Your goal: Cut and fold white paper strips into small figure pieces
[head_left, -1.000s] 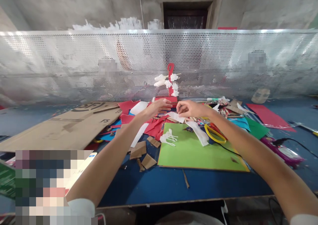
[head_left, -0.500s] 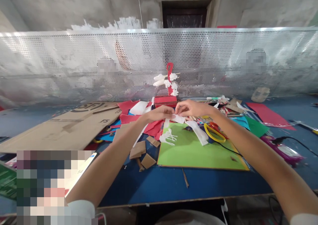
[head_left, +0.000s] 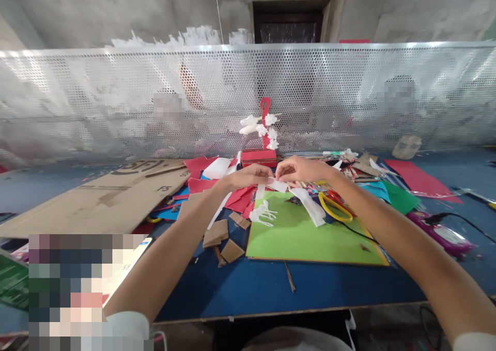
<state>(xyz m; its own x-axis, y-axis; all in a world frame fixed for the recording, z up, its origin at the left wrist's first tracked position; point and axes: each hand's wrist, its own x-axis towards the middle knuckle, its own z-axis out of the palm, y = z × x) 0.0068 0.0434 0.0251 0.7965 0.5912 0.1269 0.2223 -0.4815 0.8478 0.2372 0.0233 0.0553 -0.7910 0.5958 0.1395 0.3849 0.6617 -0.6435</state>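
Both of my hands reach out over the far middle of the blue table (head_left: 329, 284). My left hand (head_left: 250, 176) and my right hand (head_left: 296, 169) meet and pinch the same small white paper piece (head_left: 278, 185) between their fingertips. Just behind them stands a red paper stand with white paper flowers (head_left: 265, 134). Below the hands lies a green sheet (head_left: 310, 237) with a white cut-out (head_left: 262, 214) at its corner and a white paper strip (head_left: 312, 208).
Yellow-handled scissors (head_left: 334, 207) lie right of the strip. A large cardboard sheet (head_left: 101, 196) covers the left. Red, blue and green paper scraps (head_left: 391, 193) and brown cardboard bits (head_left: 222, 240) litter the table. A perforated metal screen (head_left: 116, 97) closes off the far edge. A purple glue gun (head_left: 442, 232) rests right.
My left hand has pulled back from near the red stand and come together with my right hand on the white paper piece. The right hand has barely shifted.
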